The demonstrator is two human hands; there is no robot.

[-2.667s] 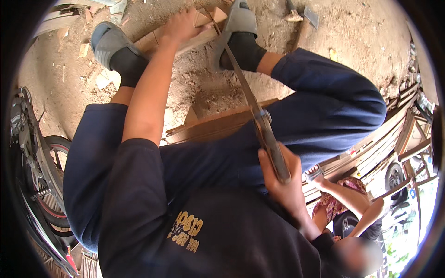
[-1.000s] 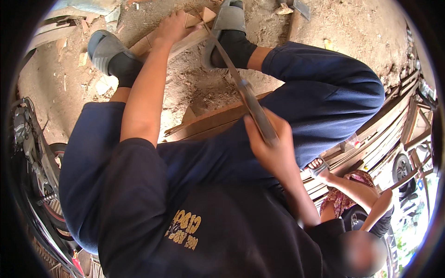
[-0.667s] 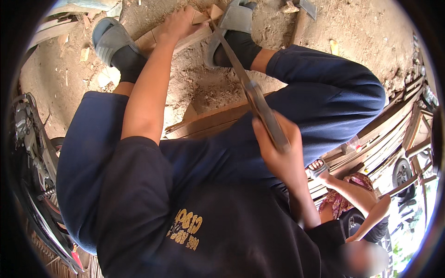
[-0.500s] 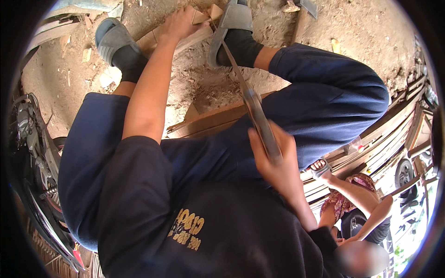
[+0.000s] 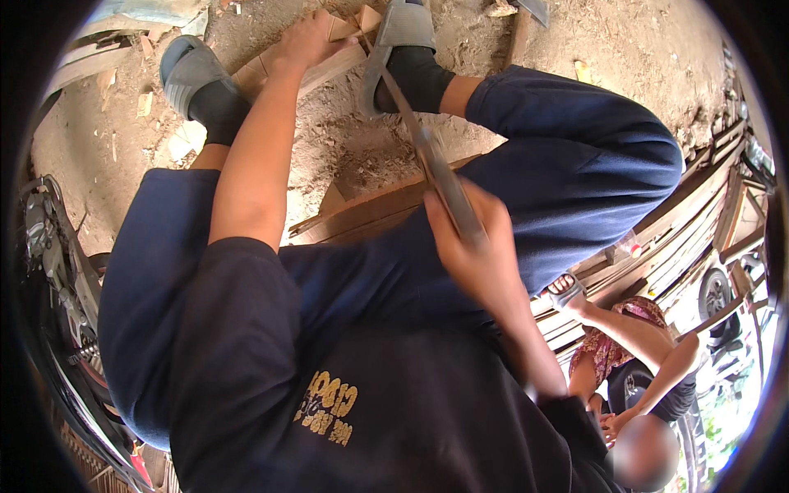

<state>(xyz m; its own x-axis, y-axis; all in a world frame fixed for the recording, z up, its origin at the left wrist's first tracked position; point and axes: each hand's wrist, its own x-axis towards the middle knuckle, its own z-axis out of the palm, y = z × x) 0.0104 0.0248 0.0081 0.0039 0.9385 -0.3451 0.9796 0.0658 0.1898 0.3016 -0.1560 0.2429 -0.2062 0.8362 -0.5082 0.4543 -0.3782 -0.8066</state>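
Observation:
My right hand [image 5: 481, 246] is wrapped round the handle of a handsaw [image 5: 448, 197], slightly blurred. Its narrow blade slants up and left, past my sandalled right foot, to the wood beside my left hand. With arm stretched forward, my left hand [image 5: 306, 43] bears down on a wooden board [image 5: 330, 69] lying near the ground between my feet, its fingers bent over the wood. A small wooden block [image 5: 367, 18] sits just beyond the blade, against my right sandal [image 5: 404, 29]. The exact spot where the blade meets the wood is too small to make out.
Under my legs lies a wooden plank [image 5: 374, 209]. Dirt ground [image 5: 608, 41] with wood scraps surrounds my feet. A motorcycle [image 5: 62, 271] stands at the left. To the right, another person [image 5: 633, 353] sits beside stacked wooden slats [image 5: 657, 222].
My right hand has pushed the saw forward, away from my body. My left hand stays on the board. The whole view has shifted slightly.

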